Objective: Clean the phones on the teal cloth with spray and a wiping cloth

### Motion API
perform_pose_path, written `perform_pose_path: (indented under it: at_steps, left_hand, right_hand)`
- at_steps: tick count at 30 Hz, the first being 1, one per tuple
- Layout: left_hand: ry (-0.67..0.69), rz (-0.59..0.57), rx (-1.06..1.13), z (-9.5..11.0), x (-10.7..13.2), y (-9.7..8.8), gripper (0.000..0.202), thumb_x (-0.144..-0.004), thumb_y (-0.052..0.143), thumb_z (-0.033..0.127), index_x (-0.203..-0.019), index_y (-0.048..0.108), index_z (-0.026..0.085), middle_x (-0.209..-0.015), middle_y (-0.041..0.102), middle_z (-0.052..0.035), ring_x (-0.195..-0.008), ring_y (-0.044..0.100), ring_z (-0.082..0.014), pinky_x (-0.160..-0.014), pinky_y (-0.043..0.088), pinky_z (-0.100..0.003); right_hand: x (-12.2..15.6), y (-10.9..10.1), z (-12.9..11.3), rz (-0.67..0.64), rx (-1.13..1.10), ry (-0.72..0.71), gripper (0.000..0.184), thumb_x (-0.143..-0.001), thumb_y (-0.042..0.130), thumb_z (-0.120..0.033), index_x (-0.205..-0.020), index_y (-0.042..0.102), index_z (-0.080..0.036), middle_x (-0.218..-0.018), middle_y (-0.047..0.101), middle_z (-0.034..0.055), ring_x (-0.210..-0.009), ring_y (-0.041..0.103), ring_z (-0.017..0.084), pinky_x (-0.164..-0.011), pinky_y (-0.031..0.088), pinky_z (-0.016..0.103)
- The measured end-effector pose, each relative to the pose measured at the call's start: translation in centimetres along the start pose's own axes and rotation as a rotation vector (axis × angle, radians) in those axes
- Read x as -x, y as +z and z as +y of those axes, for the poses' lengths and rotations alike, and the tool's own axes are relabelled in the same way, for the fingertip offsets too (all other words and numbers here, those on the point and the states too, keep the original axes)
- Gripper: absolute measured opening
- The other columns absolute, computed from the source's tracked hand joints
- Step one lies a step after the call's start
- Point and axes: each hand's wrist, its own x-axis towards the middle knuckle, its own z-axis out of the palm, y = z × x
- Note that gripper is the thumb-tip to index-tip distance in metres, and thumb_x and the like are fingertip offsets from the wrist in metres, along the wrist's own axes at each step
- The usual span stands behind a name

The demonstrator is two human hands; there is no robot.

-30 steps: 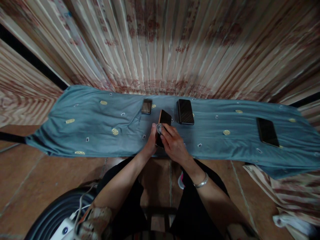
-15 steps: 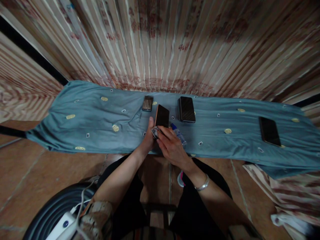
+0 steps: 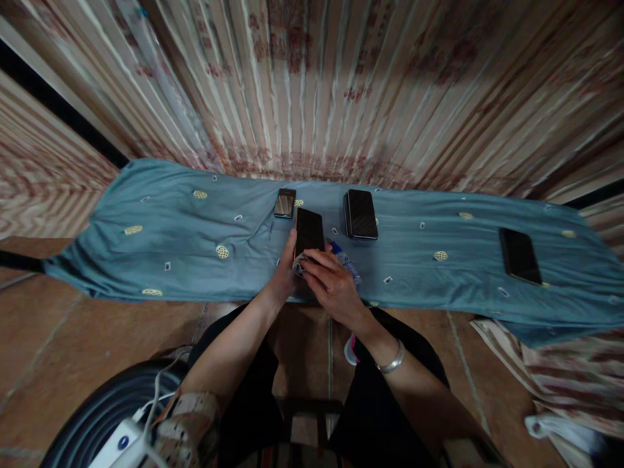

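Left hand: grasping a black, glossy, rectangular phone by its edge
Right hand: pressing crumpled grey cloth at the phone's near end
Clear plastic, blue-capped bottle: just beside right hand
Phone risk: may slip if the cloth pushes against a loose left grip

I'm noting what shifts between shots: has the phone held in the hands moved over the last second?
Yes: the held phone has moved to the left, closer to the small phone lying on the blue cloth.
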Motion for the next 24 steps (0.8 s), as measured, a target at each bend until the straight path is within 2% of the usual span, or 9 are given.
perform_pose_path:
  at_steps: [1,5,10,18,24]
  left_hand:
    - [-0.013,0.038,0.028,0.2,-0.1,0.3,0.047,-0.108,0.036,0.038,-0.136,0.07,0.023,-0.098,0.083,-0.0042,-0.119,0.073,-0.0233,-0.112,0.053,-0.035]
    - [-0.086,0.022,0.093,1.0,-0.8,1.2,0.068,-0.109,0.021,0.052,-0.129,0.072,0.011,-0.086,0.081,-0.0092,-0.1,0.078,-0.0238,-0.093,0.062,-0.034]
    - [-0.036,0.054,0.075,1.1,-1.8,0.6,0.072,-0.108,0.021,0.054,-0.12,0.074,0.007,-0.084,0.079,-0.0123,-0.083,0.075,-0.0215,-0.081,0.061,-0.031]
    - [0.049,0.015,0.097,0.7,-2.6,-0.6,0.059,-0.104,0.037,0.057,-0.105,0.077,0.013,-0.085,0.078,-0.0147,-0.097,0.073,-0.0284,-0.085,0.056,-0.036]
    - [0.078,0.039,0.103,0.3,-3.0,-0.6,0.053,-0.104,0.041,0.052,-0.101,0.078,0.015,-0.087,0.078,-0.0119,-0.098,0.073,-0.0257,-0.087,0.057,-0.034]
  right_hand:
    - [0.0,0.0,0.0,0.012,0.014,0.004,0.03,-0.104,0.054,-0.021,-0.124,0.076,-0.024,-0.137,0.072,0.0105,-0.127,0.066,0.026,-0.114,0.053,0.05]
    - [0.2,0.1,0.0,0.046,0.104,0.009,0.032,-0.104,0.051,-0.019,-0.123,0.077,-0.022,-0.146,0.066,0.0131,-0.134,0.061,0.028,-0.115,0.052,0.052]
    - [0.0,-0.1,0.0,0.032,0.158,-0.031,0.035,-0.104,0.049,-0.017,-0.127,0.075,-0.02,-0.135,0.071,0.0126,-0.126,0.063,0.027,-0.109,0.056,0.048]
    - [-0.1,-0.3,0.9,-0.015,0.152,0.005,0.038,-0.105,0.046,-0.016,-0.128,0.075,-0.024,-0.13,0.074,0.0092,-0.12,0.065,0.025,-0.105,0.057,0.045]
    - [-0.1,-0.6,1.2,-0.014,0.145,0.008,0.038,-0.104,0.046,-0.015,-0.127,0.076,-0.022,-0.128,0.076,0.01,-0.115,0.066,0.026,-0.102,0.058,0.045]
